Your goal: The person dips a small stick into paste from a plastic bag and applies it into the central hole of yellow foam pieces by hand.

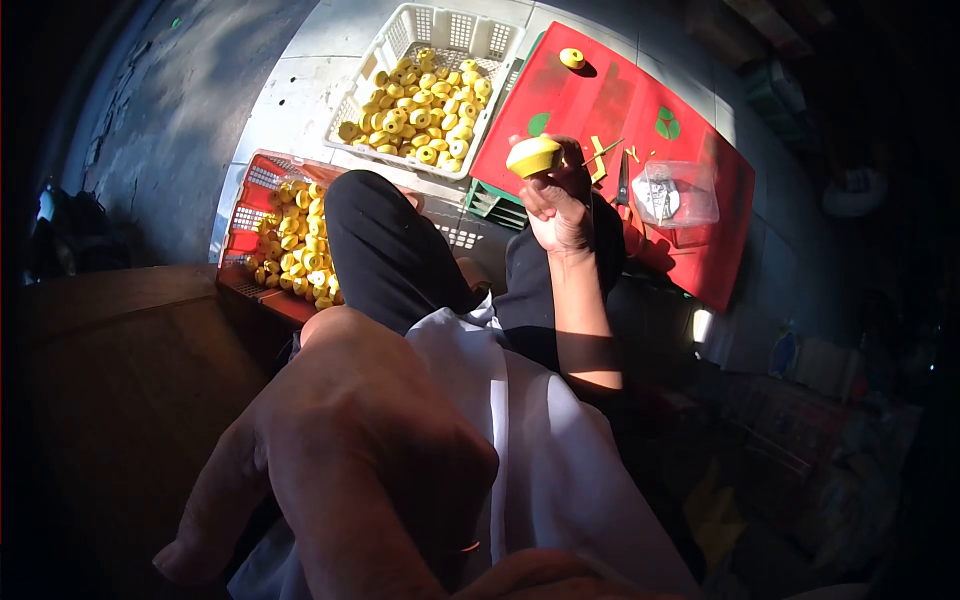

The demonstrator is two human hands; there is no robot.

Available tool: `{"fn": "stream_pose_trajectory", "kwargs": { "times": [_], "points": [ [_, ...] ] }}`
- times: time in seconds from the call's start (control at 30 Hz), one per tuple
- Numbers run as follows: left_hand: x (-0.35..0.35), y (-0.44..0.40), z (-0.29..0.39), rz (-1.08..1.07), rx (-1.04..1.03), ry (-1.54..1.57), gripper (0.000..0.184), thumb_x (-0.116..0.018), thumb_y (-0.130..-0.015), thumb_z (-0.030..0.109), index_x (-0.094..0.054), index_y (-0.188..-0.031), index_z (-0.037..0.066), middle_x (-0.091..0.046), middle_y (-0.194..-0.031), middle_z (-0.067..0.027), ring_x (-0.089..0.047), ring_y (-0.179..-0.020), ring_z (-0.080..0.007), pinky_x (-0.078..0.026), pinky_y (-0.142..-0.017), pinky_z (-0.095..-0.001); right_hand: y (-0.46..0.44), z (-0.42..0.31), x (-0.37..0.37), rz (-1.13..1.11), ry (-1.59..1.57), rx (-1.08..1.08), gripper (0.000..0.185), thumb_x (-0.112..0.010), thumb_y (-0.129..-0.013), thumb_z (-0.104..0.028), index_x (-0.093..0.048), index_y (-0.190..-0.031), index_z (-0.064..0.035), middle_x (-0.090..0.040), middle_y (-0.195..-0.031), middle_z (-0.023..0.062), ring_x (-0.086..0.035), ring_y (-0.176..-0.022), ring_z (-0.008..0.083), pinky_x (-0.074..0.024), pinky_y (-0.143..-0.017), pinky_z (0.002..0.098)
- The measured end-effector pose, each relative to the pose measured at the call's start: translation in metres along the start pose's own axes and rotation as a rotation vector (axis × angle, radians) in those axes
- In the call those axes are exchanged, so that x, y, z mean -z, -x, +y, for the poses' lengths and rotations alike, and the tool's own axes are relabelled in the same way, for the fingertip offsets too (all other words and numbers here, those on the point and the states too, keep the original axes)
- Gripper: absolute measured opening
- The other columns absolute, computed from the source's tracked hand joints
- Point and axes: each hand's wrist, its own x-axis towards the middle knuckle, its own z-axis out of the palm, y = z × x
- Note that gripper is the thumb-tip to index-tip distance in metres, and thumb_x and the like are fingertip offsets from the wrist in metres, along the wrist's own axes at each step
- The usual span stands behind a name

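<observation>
My right hand [560,205] holds up a round, bright yellow piece [535,156] with a bulging middle, its fingers wrapped round the lower side. Beneath that hand is a red tabletop [610,85] with green leaf prints. Close to the camera, my left hand [350,420] fills the lower left in shadow, back of the hand showing. Its visible fingers stretch down and apart; the others are hidden or cut off by the frame. I see nothing in it. On the red top, near my right hand, lie thin yellow strips [599,172] and a dark-bladed tool [623,178].
A white plastic crate [345,133] holds many similar yellow pieces, and a red crate [240,222] at the left holds more. One yellow piece [572,58] sits at the table's far end. A clear plastic box [690,190] stands to the right. My dark-trousered knees [385,245] lie between.
</observation>
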Motion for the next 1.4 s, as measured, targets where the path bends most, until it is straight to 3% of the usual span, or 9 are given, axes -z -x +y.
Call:
{"fn": "stream_pose_trajectory", "kwargs": {
  "times": [0.17, 0.27, 0.53, 0.6, 0.87, 1.17, 1.37, 1.4],
  "points": [
    [0.009, -0.005, -0.004, -0.034, 0.003, -0.058, 0.044, -0.043, -0.095, 0.032, -0.053, -0.112, -0.007, -0.046, -0.059, -0.0102, -0.047, -0.044, -0.0190, -0.035, -0.037, -0.0249, 0.001, 0.000, 0.004, 0.001, 0.032, 0.023, 0.050, -0.067, -0.074, 0.000, -0.049, -0.118, -0.0111, -0.054, -0.119, 0.0242, -0.027, -0.043, 0.0013, -0.0254, -0.040, 0.0160],
    [0.010, -0.005, -0.016, -0.016, 0.025, -0.047, 0.043, -0.044, -0.095, 0.031, -0.053, -0.112, -0.008, -0.047, -0.059, -0.0098, -0.047, -0.045, -0.0178, -0.035, -0.037, -0.0244, 0.000, -0.003, 0.000, 0.012, -0.056, -0.004, 0.050, -0.066, -0.072, 0.007, -0.050, -0.116, -0.0093, -0.062, -0.102, 0.0125, -0.038, -0.052, 0.0019, -0.0268, -0.041, 0.0156],
    [0.021, -0.003, -0.051, -0.018, 0.062, -0.054, 0.039, -0.046, -0.094, 0.027, -0.055, -0.110, -0.008, -0.050, -0.060, -0.0087, -0.048, -0.046, -0.0148, -0.037, -0.039, -0.0231, 0.000, -0.001, 0.001, -0.010, -0.047, 0.009, 0.052, -0.064, -0.072, 0.010, -0.049, -0.118, -0.0093, -0.059, -0.111, 0.0181, -0.040, -0.055, 0.0021, -0.0270, -0.042, 0.0155],
    [0.023, -0.002, -0.056, -0.008, 0.064, -0.066, 0.039, -0.047, -0.094, 0.026, -0.055, -0.110, -0.008, -0.050, -0.060, -0.0084, -0.049, -0.046, -0.0140, -0.037, -0.040, -0.0228, -0.001, 0.000, 0.001, -0.021, -0.065, 0.012, 0.052, -0.063, -0.073, 0.009, -0.048, -0.119, -0.0089, -0.057, -0.114, 0.0236, -0.041, -0.056, 0.0021, -0.0278, -0.042, 0.0146],
    [0.033, 0.000, -0.063, 0.010, 0.079, -0.086, 0.035, -0.049, -0.093, 0.023, -0.057, -0.109, -0.008, -0.053, -0.060, -0.0073, -0.050, -0.047, -0.0110, -0.038, -0.042, -0.0215, -0.001, 0.000, 0.002, -0.007, -0.034, 0.007, 0.052, -0.063, -0.073, 0.009, -0.048, -0.120, -0.0080, -0.060, -0.102, 0.0140, -0.040, -0.055, 0.0021, -0.0274, -0.042, 0.0152],
    [0.040, 0.007, -0.068, 0.026, 0.109, -0.123, 0.032, -0.052, -0.093, 0.019, -0.059, -0.108, -0.008, -0.056, -0.061, -0.0061, -0.052, -0.048, -0.0076, -0.040, -0.044, -0.0200, 0.000, 0.001, 0.000, 0.007, -0.022, -0.003, 0.049, -0.064, -0.072, 0.010, -0.049, -0.116, -0.0069, -0.061, -0.101, 0.0115, -0.039, -0.054, 0.0021, -0.0273, -0.043, 0.0154],
    [0.047, 0.013, -0.052, 0.134, 0.273, -0.379, 0.029, -0.053, -0.092, 0.016, -0.060, -0.107, -0.008, -0.058, -0.061, -0.0052, -0.053, -0.049, -0.0053, -0.041, -0.045, -0.0190, 0.000, -0.002, 0.001, 0.063, 0.034, 0.049, 0.050, -0.065, -0.072, 0.009, -0.048, -0.117, -0.0044, -0.061, -0.101, 0.0113, -0.038, -0.052, 0.0024, -0.0247, -0.041, 0.0161],
    [0.049, 0.020, -0.040, 0.213, 0.327, -0.486, 0.029, -0.053, -0.092, 0.016, -0.060, -0.107, -0.008, -0.058, -0.061, -0.0051, -0.053, -0.049, -0.0050, -0.041, -0.046, -0.0189, 0.001, -0.007, 0.002, 0.059, 0.036, 0.065, 0.046, -0.066, -0.074, 0.007, -0.050, -0.116, -0.0017, -0.061, -0.102, 0.0104, -0.044, -0.056, 0.0021, -0.0323, -0.045, 0.0155]
  ]
}}
